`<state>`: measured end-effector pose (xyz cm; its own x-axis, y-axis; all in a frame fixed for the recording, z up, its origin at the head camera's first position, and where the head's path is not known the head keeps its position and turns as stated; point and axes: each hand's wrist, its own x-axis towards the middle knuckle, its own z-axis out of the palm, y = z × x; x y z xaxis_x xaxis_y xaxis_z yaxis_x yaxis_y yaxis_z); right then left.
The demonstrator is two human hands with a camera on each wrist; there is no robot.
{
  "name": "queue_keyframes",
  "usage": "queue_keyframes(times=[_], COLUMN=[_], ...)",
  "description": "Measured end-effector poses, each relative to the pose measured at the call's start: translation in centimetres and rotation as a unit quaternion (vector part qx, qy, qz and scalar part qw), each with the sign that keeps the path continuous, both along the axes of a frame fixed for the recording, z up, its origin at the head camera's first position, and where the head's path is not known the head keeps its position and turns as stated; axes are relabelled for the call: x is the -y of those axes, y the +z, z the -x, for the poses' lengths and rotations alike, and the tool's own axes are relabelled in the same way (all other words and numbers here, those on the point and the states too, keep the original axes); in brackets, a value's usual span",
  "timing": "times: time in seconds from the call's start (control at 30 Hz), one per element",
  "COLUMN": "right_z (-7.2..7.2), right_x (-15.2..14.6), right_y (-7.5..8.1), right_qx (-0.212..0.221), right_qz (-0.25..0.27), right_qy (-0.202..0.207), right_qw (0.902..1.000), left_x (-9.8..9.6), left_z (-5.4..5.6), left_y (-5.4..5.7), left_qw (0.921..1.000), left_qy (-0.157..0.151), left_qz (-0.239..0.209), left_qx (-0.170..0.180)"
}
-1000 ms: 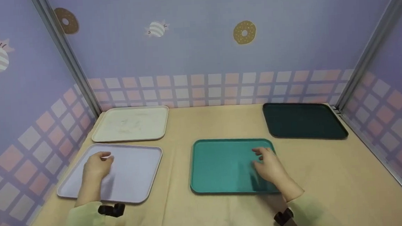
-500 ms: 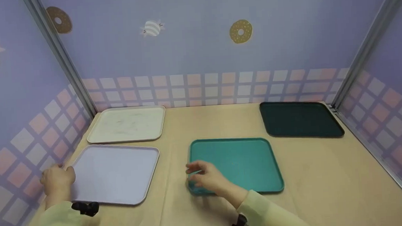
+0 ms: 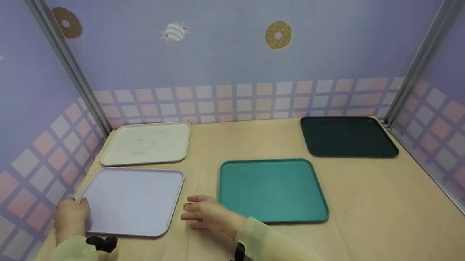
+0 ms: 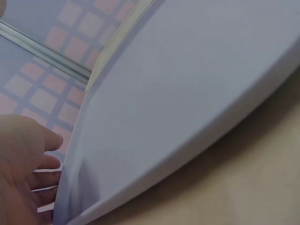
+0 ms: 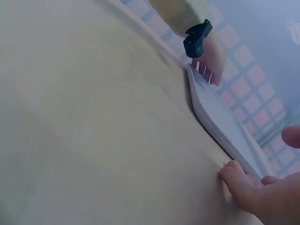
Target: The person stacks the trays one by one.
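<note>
A lavender tray (image 3: pixel 134 201) lies flat at the front left of the table. At its left rim is my left hand (image 3: pixel 70 218); the left wrist view shows the fingertips (image 4: pixel 50 180) right at the outer side of the rim, the thumb apart from it. My right hand (image 3: pixel 209 214) is over the table between the lavender tray and a teal tray (image 3: pixel 272 190). Its fingers are spread and point left at the lavender tray's right rim, with a gap between in the head view. Neither hand is curled round anything.
A white tray (image 3: pixel 146 144) lies directly behind the lavender one. At the back right is a dark green tray (image 3: pixel 348 136). Patterned walls (image 3: pixel 232 66) with metal corner posts (image 3: pixel 69 66) enclose the table on the back and both sides.
My left hand has moved left from over the lavender tray to its left rim. My right hand has travelled left from over the teal tray to the gap between the two trays.
</note>
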<state>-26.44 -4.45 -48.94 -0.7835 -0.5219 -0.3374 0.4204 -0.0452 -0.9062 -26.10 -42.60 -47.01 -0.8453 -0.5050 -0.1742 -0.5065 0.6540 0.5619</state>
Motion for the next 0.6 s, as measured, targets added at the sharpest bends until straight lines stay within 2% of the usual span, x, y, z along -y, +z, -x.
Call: queue_keyframes(times=[0.2, 0.4, 0.6], right_z=[0.8, 1.4, 1.9], right_x=[0.0, -0.5, -0.8], right_y=[-0.2, -0.2, 0.0], right_qx=[0.021, 0.042, 0.045], right_qz=[0.047, 0.057, 0.06], right_qy=[0.03, 0.039, 0.014], right_qw=[0.9982, 0.9967, 0.9971], left_x=[-0.3, -0.2, -0.1], left_z=[-0.2, -0.8, -1.0], left_y=[0.2, 1.0, 2.0], left_qw=[0.9999, 0.9987, 0.9948], left_qy=[-0.005, -0.005, -0.018], left_qz=[0.011, 0.013, 0.003], left_qx=[-0.007, 0.048, 0.1])
